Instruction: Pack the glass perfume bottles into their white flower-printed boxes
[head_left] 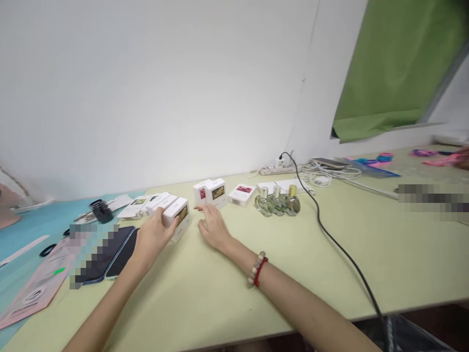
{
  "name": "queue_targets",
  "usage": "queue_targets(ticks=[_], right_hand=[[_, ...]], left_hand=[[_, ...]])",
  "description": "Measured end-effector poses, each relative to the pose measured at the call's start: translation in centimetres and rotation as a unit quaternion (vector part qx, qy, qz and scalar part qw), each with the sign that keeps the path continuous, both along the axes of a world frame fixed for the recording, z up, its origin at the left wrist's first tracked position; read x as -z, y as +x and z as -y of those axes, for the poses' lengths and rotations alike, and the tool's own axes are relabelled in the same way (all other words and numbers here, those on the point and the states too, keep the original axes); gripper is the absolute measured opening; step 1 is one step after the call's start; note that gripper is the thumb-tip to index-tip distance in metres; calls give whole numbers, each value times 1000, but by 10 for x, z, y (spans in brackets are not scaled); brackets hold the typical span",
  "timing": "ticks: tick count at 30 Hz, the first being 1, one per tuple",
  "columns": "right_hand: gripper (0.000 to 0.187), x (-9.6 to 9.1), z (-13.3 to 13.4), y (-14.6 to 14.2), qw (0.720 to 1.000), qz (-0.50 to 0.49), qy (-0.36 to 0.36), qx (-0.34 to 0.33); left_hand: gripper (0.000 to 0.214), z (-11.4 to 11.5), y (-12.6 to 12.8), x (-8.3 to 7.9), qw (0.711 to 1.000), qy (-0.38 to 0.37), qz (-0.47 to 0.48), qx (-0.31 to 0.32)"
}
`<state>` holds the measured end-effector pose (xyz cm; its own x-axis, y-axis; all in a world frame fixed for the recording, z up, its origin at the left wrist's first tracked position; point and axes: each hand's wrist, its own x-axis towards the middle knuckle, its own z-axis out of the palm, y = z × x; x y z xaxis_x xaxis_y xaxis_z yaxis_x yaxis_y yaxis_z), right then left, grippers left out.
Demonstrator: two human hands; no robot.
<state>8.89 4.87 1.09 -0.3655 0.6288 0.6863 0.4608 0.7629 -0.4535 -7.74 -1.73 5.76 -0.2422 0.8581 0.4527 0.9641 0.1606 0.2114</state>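
My left hand (153,235) is closed round a small white box with a gold label (178,215), the nearest of a row of white boxes (154,202) on the pale green table (227,293). My right hand (212,227) lies open on the table just right of that box, fingers stretched toward two upright white boxes (210,192). A bead bracelet and red cord sit on my right wrist. Further right lie a flat white box with a pink label (242,194) and three small glass perfume bottles (277,201).
Two dark phones (110,252) and a pink packet (36,288) lie at my left. A black cable (340,252) runs from a power strip (276,169) across the table to its front edge. White cables, coloured rings (381,158) and a green sheet (395,63) are at the right.
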Motion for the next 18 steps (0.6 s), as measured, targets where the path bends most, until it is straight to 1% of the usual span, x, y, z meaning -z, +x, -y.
queue_targets(ticks=[2, 4, 7, 9, 12, 14, 16, 18], right_hand=[[45, -1, 3, -1, 999, -38, -20, 2], [60, -3, 5, 0, 997, -68, -30, -4], [88, -5, 7, 2, 996, -75, -40, -34], [97, -5, 5, 5, 993, -81, -57, -58], [101, -4, -5, 13, 984, -119, -98, -88], [100, -1, -18, 21, 977, -136, -136, -95], [90, 2, -31, 28, 975, -132, -161, -73], [77, 6, -43, 35, 979, -131, -149, -41]], left_hand=[[38, -1, 5, -2, 999, 12, 9, 32], [35, 1, 11, -3, 994, 14, 54, 89], [36, 0, 19, -5, 975, -7, 146, 168], [39, -7, 22, -5, 958, -25, 203, 202], [46, -19, 26, 2, 926, -40, 284, 245], [52, -22, 29, 8, 916, -29, 307, 255], [54, -18, 31, 11, 929, 19, 273, 249], [53, -11, 30, 9, 953, 116, 175, 217]])
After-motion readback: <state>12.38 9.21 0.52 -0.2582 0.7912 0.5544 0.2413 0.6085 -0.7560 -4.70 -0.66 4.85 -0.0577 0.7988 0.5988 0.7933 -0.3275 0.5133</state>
